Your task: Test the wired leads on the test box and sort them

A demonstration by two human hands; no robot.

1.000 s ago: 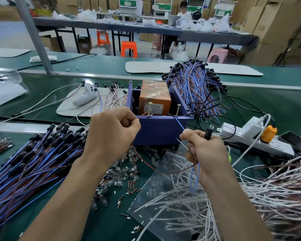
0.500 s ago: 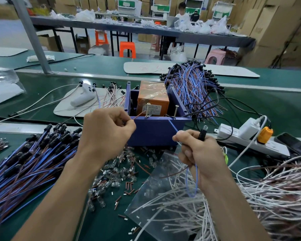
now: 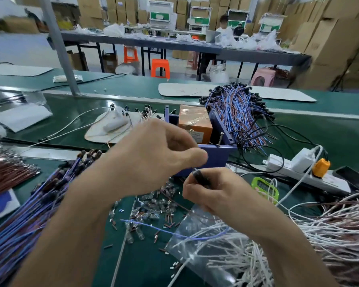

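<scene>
A white power strip (image 3: 278, 163) with an orange plug (image 3: 320, 167) was seen near a green timer (image 3: 264, 186); orange stools (image 3: 160, 68) were seen beyond.

No text is legible; the orange box (image 3: 195, 119) label (image 3: 197, 134) is blurred.

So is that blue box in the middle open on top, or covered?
Open. The blue box has no lid: its walls stand free and the orange block sitting inside it shows plainly from above.
</scene>
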